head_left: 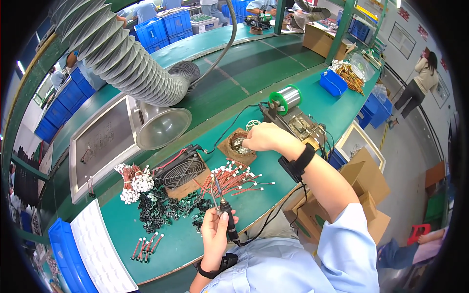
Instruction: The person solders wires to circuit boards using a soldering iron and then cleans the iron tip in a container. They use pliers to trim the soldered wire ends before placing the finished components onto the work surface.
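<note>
My left hand (215, 230) is closed around the black handle of a soldering iron (225, 211), its tip pointing up and away from me. A thin metal tool like tweezers (213, 191) also rises from this hand, beside the iron's tip. Farther off, my right hand (266, 137) reaches over a round hollow in a brown block (247, 158), fingertips pinched at its rim. Small shiny bits lie in the hollow; whatever the fingers hold is hidden. Between my hands spreads a pile of red-brown wires with white connectors (229, 177). Small dark green circuit boards (161, 211) lie heaped left of the iron.
A small fan (181, 172) stands behind the boards, near bundled wires (133, 183). An extraction hose (132, 63) with a funnel hangs above. A solder spool (288, 99) sits beyond my right hand. Finished-looking wired boards (147, 248) and a white tray (100, 249) are at left.
</note>
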{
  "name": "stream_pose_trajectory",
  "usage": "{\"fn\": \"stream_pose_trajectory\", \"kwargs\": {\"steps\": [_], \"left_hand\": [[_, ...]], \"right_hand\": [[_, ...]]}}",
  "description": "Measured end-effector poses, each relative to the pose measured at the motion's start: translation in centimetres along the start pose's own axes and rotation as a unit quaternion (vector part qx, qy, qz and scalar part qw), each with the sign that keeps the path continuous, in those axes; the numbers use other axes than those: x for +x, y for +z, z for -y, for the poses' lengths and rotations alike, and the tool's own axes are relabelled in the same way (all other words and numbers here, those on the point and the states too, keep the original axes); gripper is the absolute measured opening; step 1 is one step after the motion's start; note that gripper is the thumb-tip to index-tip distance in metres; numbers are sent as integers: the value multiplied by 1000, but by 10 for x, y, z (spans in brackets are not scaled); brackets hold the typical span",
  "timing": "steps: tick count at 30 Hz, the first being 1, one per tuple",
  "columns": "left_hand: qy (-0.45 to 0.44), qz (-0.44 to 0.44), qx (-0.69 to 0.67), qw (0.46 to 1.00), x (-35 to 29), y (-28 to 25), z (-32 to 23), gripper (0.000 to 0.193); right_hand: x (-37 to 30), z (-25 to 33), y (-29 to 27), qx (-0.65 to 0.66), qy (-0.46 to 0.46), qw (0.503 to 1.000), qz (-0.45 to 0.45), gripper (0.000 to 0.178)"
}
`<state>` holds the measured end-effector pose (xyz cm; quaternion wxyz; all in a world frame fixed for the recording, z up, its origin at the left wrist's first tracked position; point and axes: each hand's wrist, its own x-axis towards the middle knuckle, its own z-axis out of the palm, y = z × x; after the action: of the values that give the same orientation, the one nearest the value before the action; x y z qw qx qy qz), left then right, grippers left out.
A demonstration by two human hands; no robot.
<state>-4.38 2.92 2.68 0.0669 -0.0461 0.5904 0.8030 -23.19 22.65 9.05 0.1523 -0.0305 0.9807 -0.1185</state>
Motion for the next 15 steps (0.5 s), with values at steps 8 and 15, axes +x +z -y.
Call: {"fn": "stream_pose_trajectory", "kwargs": {"steps": [8,15], "left_hand": [[9,13,-10,1000,1,-3,3,16],[-9,15,-24,1000,6,-2,5,15]], "right_hand": [[15,12,1,-55,22,996,59,40],[-34,-34,20,125,-3,992,-33,39]]}}
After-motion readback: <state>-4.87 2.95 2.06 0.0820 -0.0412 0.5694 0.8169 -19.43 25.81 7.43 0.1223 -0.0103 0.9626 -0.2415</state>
